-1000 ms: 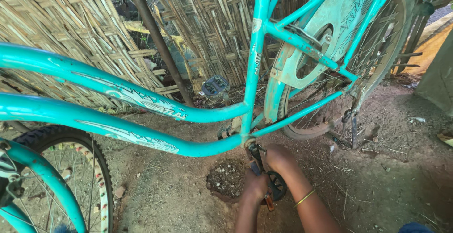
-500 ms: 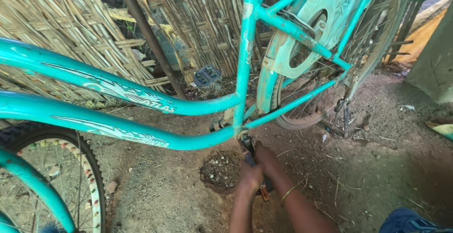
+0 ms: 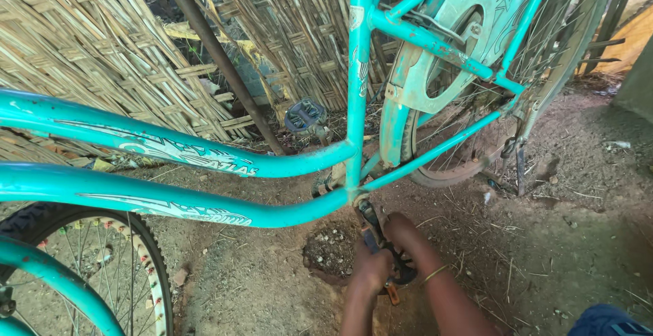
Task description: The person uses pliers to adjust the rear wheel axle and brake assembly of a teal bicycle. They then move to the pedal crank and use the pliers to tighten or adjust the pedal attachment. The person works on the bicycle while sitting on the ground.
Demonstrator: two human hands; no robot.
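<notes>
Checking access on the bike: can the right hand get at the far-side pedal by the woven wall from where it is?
Probably not directly. The right hand sits low at the near crank, and the teal frame lies between it and the far pedal.

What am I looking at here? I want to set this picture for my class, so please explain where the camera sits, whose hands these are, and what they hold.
The camera sits on a person's head and looks down, so the two bare hands at the bottom are that person's own. In front stands a turquoise bicycle on bare dirt ground, beside a woven cane wall. You see its frame tubes, the front wheel at lower left and the rear wheel with its chain guard at upper right. Both hands work low down at the near crank arm. The left hand and the right hand close around the pedal; a small orange-brown part shows below the left hand. The far pedal sticks out behind the frame. A small hollow with pebbles lies beside the hands.
</notes>
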